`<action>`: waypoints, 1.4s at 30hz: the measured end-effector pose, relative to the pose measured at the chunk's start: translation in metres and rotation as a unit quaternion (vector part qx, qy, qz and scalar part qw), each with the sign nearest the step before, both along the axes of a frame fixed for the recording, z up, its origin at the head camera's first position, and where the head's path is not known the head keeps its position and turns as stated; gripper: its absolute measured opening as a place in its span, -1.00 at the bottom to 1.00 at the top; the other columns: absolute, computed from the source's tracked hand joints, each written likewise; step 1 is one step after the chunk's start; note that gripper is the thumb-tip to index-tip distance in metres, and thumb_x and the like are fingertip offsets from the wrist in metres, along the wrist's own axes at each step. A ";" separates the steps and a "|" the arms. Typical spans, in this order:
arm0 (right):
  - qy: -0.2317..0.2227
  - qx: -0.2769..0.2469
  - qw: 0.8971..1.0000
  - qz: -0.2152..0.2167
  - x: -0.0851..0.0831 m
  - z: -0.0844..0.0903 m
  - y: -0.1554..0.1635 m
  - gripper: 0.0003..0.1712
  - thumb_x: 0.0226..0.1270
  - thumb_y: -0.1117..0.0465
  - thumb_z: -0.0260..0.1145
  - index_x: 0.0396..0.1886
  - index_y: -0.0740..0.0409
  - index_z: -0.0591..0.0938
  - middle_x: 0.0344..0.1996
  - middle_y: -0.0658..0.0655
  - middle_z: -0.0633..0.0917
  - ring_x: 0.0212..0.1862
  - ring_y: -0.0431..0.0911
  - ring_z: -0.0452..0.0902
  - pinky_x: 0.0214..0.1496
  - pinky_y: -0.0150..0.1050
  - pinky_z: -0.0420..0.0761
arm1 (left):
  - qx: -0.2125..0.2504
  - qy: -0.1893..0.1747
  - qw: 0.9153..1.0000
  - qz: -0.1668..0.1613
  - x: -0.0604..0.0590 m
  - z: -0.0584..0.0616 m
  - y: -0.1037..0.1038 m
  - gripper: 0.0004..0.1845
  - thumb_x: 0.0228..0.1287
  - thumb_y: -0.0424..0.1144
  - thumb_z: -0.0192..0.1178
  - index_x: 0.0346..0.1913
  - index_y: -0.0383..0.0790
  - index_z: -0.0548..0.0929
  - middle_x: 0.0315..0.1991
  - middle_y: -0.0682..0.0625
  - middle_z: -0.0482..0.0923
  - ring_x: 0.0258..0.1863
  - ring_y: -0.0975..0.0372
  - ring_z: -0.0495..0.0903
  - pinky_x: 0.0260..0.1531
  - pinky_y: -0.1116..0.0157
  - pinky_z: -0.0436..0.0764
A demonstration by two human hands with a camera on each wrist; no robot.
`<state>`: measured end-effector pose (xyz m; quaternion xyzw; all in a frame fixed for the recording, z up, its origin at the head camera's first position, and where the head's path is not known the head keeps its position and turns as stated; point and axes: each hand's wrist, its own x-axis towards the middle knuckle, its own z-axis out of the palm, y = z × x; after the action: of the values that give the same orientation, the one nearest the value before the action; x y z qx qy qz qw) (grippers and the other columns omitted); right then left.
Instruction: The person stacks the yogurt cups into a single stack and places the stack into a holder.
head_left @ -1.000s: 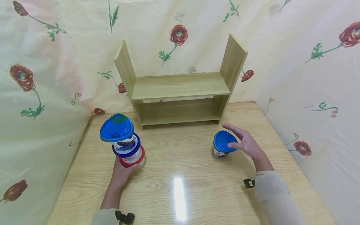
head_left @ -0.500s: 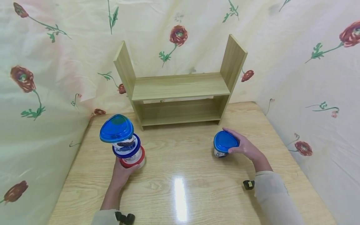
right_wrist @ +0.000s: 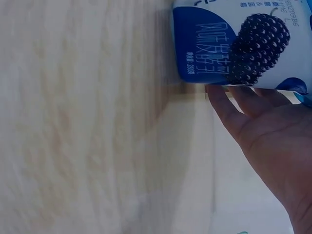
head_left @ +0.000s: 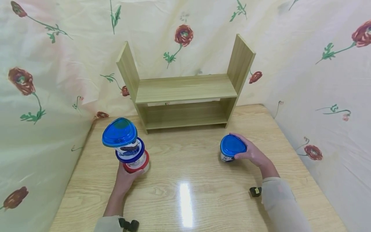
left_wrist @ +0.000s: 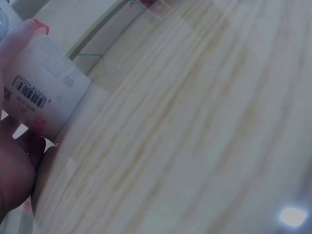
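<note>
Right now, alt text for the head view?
The left hand holds the bottom of a stack of three cups; the right hand grips a single blue-lidded cup on the wooden table, before a bare shelf.

stack of three cups [head_left: 128, 149] – upright, slightly leaning, red-lidded cup at bottom, two blue-lidded above, left on tabletop [head_left: 185, 180], left hand [head_left: 125, 178] gripped its base | single blue-lidded cup [head_left: 231, 148] – blackberry label, upright at right, right hand [head_left: 253, 153] curled round it

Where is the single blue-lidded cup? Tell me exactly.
In the head view the single blue-lidded cup stands on the table, right of centre, in front of the wooden shelf, held by the right hand.
</note>
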<state>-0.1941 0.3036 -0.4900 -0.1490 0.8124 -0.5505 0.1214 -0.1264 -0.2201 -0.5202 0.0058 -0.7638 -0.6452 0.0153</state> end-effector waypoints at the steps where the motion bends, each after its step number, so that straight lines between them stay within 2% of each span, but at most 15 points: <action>1: 0.000 0.001 1.000 -0.004 0.001 -0.001 0.000 0.04 0.07 0.24 0.44 0.50 -0.08 0.09 0.43 0.27 0.08 0.35 0.40 -0.04 0.19 0.45 0.09 | 0.001 0.000 1.000 0.000 0.000 0.000 0.000 0.09 -0.02 -0.31 0.47 0.45 0.21 -0.05 0.37 0.03 0.17 0.33 0.07 0.18 0.27 -0.08 0.21; 9: -0.014 0.003 0.999 -0.037 0.006 -0.004 -0.005 0.01 0.10 0.18 0.42 0.49 -0.20 0.08 0.44 0.26 0.05 0.35 0.39 -0.02 0.18 0.41 0.19 | -0.002 -0.008 1.000 0.003 0.000 -0.001 0.001 0.08 -0.01 -0.29 0.47 0.45 0.20 -0.04 0.37 0.01 0.17 0.33 0.06 0.18 0.27 -0.09 0.20; 16: -0.015 0.005 0.999 -0.045 0.006 -0.002 -0.010 0.02 0.11 0.17 0.43 0.50 -0.16 0.07 0.44 0.28 0.04 0.34 0.42 -0.02 0.18 0.42 0.18 | 0.003 -0.005 1.000 0.002 0.000 0.001 0.000 0.08 -0.01 -0.33 0.46 0.45 0.20 -0.04 0.37 0.02 0.17 0.33 0.07 0.18 0.28 -0.08 0.20; 28: -0.022 0.022 0.998 -0.062 0.004 -0.004 -0.013 0.00 0.13 0.11 0.44 0.48 -0.25 0.10 0.43 0.29 0.05 0.33 0.42 0.00 0.17 0.40 0.22 | -0.002 -0.002 1.000 0.004 0.000 0.000 -0.001 0.08 -0.02 -0.32 0.47 0.45 0.17 -0.03 0.37 0.01 0.18 0.33 0.07 0.19 0.28 -0.08 0.20; 35: -0.019 0.027 0.998 -0.062 0.004 0.002 -0.024 -0.01 0.15 0.10 0.43 0.49 -0.23 0.08 0.43 0.30 0.05 0.34 0.41 0.00 0.17 0.39 0.22 | -0.005 -0.002 1.000 0.005 -0.001 -0.002 -0.001 0.08 -0.02 -0.33 0.47 0.45 0.17 -0.04 0.36 0.01 0.18 0.33 0.06 0.20 0.27 -0.08 0.21; 42: -0.009 0.030 0.994 -0.100 0.000 0.014 -0.043 0.05 0.12 0.03 0.46 0.50 -0.23 0.04 0.43 0.29 0.09 0.34 0.40 0.03 0.15 0.36 0.28 | -0.003 0.001 1.000 0.002 -0.001 -0.002 -0.002 0.07 -0.01 -0.30 0.47 0.45 0.18 -0.04 0.36 0.00 0.18 0.33 0.05 0.20 0.27 -0.09 0.20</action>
<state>-0.1942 0.2606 -0.4765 -0.0582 0.8385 -0.5363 0.0770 -0.1272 -0.2220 -0.5220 0.0064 -0.7657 -0.6429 0.0175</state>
